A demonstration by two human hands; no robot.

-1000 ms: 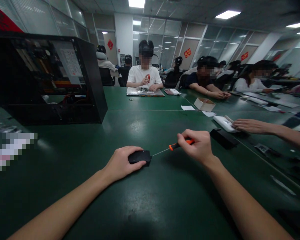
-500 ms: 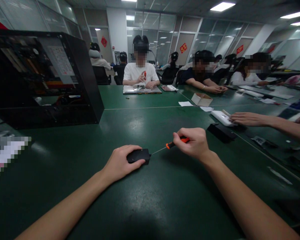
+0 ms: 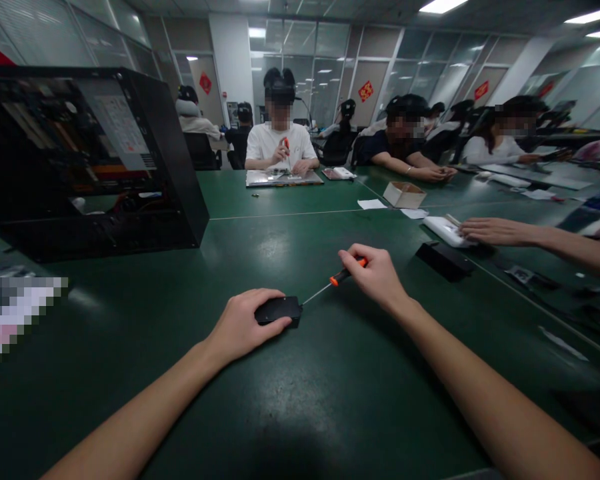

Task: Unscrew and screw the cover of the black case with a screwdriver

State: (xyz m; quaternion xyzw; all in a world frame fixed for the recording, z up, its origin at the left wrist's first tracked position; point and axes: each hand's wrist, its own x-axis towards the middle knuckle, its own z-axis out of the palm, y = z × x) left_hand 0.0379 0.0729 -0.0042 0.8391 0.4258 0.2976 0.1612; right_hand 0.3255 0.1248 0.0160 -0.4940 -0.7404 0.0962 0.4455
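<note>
My left hand (image 3: 243, 325) is closed around a small black box (image 3: 280, 310), with fingers along its far side and thumb on the near side. The box rests on the green tabletop (image 3: 275, 250). My right hand (image 3: 375, 270) grips an orange-and-black screwdriver (image 3: 343, 275) by its handle. The thin metal shaft slants down to the left, and its tip is at the right end of the box. What the tip engages there is too small to make out.
At the left stands a black computer case (image 3: 183, 180) with exposed insides. A black block (image 3: 444, 260), a white device (image 3: 447, 231) under another person's hand (image 3: 500, 231) and a cardboard box (image 3: 404, 195) lie to the right. A person in white (image 3: 280, 147) sits opposite.
My right hand has shifted slightly left and up, and the screwdriver now slopes more steeply. The tip stays at the box's end; my left hand holds the box in about the same place.
</note>
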